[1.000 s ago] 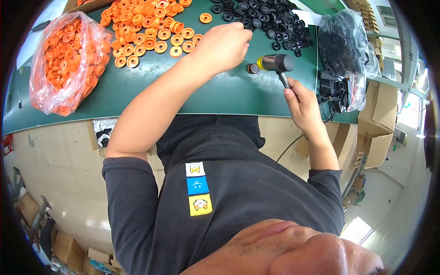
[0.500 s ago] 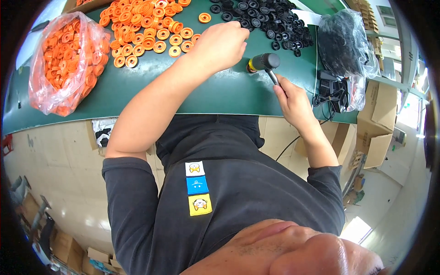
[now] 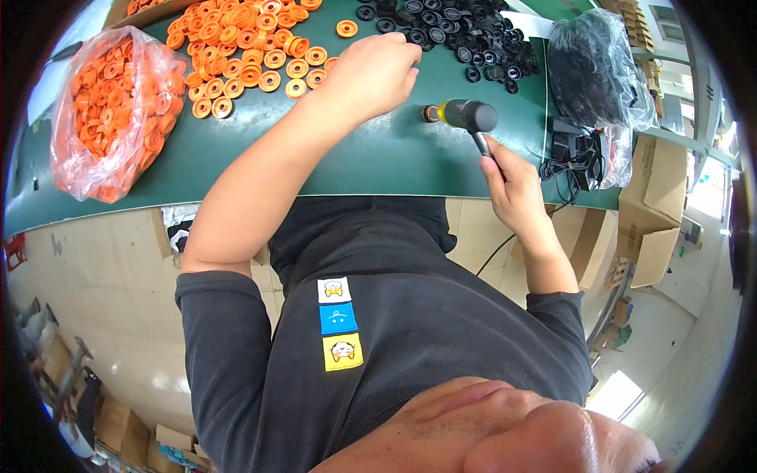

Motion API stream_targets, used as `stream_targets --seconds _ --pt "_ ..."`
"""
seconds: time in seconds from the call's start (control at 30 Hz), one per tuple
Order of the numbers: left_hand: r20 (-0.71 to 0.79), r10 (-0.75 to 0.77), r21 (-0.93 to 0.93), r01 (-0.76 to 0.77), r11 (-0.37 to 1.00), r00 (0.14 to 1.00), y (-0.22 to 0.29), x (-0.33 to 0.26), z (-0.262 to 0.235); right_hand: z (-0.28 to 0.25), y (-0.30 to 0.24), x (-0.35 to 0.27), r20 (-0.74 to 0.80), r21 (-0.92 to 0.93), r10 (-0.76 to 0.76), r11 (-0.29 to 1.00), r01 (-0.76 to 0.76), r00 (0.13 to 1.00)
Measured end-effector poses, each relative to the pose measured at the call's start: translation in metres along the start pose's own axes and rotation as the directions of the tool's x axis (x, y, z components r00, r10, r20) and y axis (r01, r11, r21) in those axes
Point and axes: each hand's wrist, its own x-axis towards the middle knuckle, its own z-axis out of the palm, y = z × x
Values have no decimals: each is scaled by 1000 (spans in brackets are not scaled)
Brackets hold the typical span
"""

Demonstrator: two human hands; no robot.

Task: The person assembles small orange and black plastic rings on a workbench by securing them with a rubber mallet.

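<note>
My right hand [image 3: 514,180] is wrapped round the handle of a mallet [image 3: 471,116] with a black and yellow head. The head hovers over the green table, just right of a small round orange-and-dark piece [image 3: 430,113] lying there. My left hand [image 3: 380,72] reaches to the near left edge of a pile of black round parts [image 3: 449,35]. Its fingers are curled, and its back hides whatever they may hold. Left of that hand spreads a heap of orange ring-shaped parts [image 3: 244,47], some lying singly at its near side.
A clear bag of orange parts [image 3: 118,118] stands at the table's left. On the right are a plastic bag of black parts [image 3: 591,71], a black power adapter with cable [image 3: 572,154] and an open cardboard box [image 3: 653,197]. The green table's [image 3: 347,177] front edge runs before my waist.
The mallet head has moved right and appears raised, baring more of the small round piece. My left hand has shifted slightly left beside the black parts.
</note>
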Motion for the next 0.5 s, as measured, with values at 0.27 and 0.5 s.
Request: stream_targets --seconds 0.27,0.5 --pt "6 26 0 -26 1000 1000 1 1 1 1 10 -5 -1 1 17 1000 -17 1000" --pt "75 89 -100 -81 992 993 2 -2 1 12 12 5 2 10 45 999 -45 999"
